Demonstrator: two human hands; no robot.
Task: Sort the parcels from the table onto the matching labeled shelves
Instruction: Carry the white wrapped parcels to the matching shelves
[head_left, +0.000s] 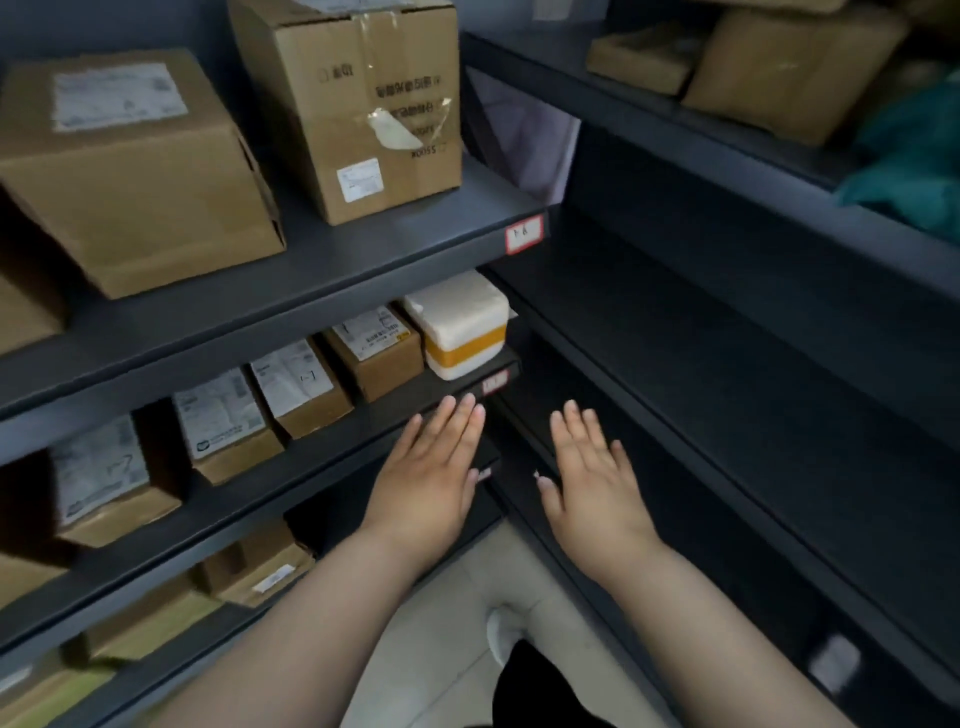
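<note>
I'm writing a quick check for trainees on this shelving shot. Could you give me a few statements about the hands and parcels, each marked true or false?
1. The left hand and right hand are both empty, with fingers straight. True.
2. The white parcel with a yellow band stands at the right end of a row of small brown boxes. True.
3. The left hand grips the white parcel. False: it holds nothing, and its fingertips are lower in the picture than the parcel, which sits on its shelf.
4. The shelf under the large cardboard boxes has no label. False: a red-bordered label is stuck on its front edge.
</note>
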